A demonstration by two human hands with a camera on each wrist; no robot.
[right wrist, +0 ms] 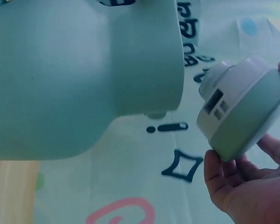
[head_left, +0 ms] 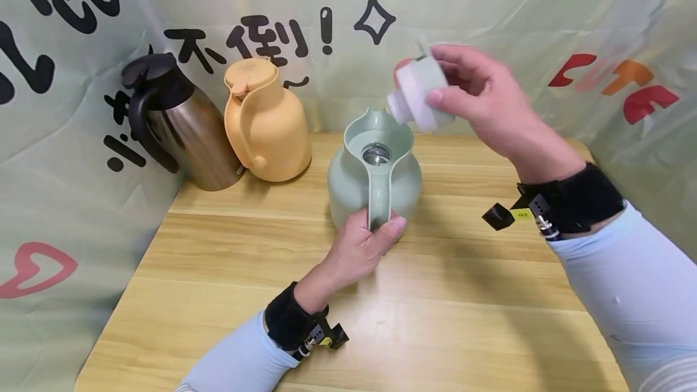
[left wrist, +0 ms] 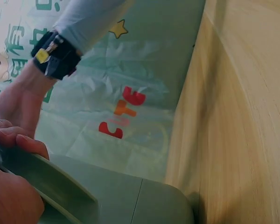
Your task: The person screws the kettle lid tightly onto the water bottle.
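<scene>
A pale green thermos jug stands on the wooden table with its top uncovered, so the shiny round mouth shows inside the collar. My left hand grips the jug's handle, which faces me. Up and to the right of the jug, my right hand holds the green and white lid by its green side. The lid is tilted, its narrow white plug end pointing left toward the jug. In the right wrist view the lid is apart from the jug's rim.
To the left stand a yellow-orange thermos jug and a steel jug with a black top and handle. A printed sheet hangs behind the table and along its sides. The wooden tabletop extends toward me.
</scene>
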